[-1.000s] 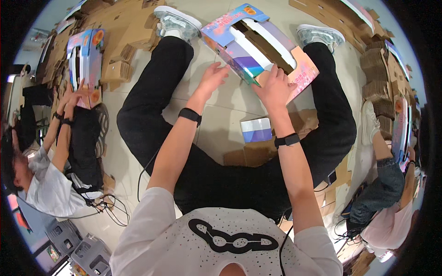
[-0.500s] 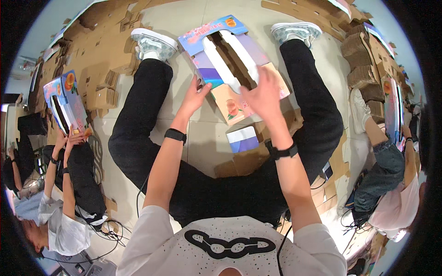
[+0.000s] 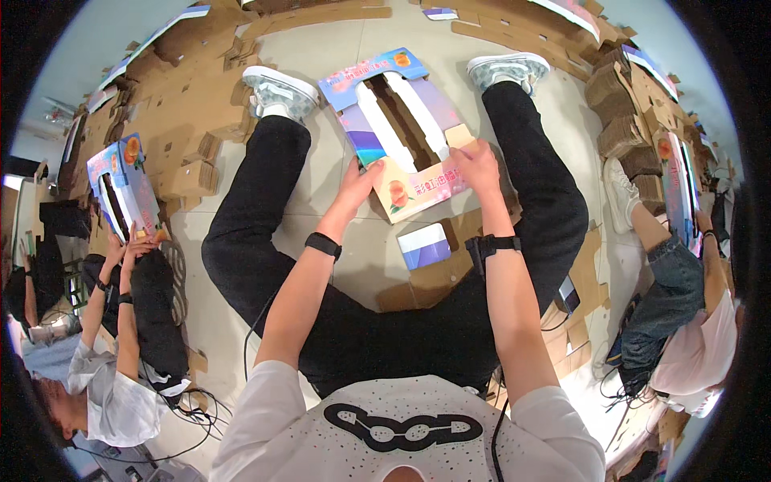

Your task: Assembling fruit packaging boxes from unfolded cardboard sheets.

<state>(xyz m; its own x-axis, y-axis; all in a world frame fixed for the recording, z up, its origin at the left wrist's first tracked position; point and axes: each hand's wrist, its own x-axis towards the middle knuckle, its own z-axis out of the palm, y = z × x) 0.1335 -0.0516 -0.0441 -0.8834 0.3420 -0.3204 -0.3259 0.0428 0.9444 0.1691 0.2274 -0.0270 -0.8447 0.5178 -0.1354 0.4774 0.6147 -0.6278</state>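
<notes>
Between my lower legs is a printed cardboard box (image 3: pixel 419 191) in blue, purple and peach, with fruit pictures and a long opening along its top. White flaps (image 3: pixel 381 128) line the opening, and bare brown board shows inside. My left hand (image 3: pixel 359 186) grips the near left edge, its thumb on the printed face. My right hand (image 3: pixel 479 167) closes on the near right side, beside a small raised tan flap (image 3: pixel 459 136). Fingers under the box are partly hidden. Nearer to me lies a small white and purple carton piece (image 3: pixel 424 246).
Flat brown cardboard sheets (image 3: pixel 173 96) cover the floor at far left. Cardboard stacks (image 3: pixel 622 112) stand at the right. A co-worker at left holds a similar box (image 3: pixel 122 189); another at right has one too (image 3: pixel 681 189). Cables (image 3: pixel 201 414) lie at lower left.
My right hand has moved from over the opening to the box's right side, where a tan flap now stands up. My left hand has closed on the near left edge.
</notes>
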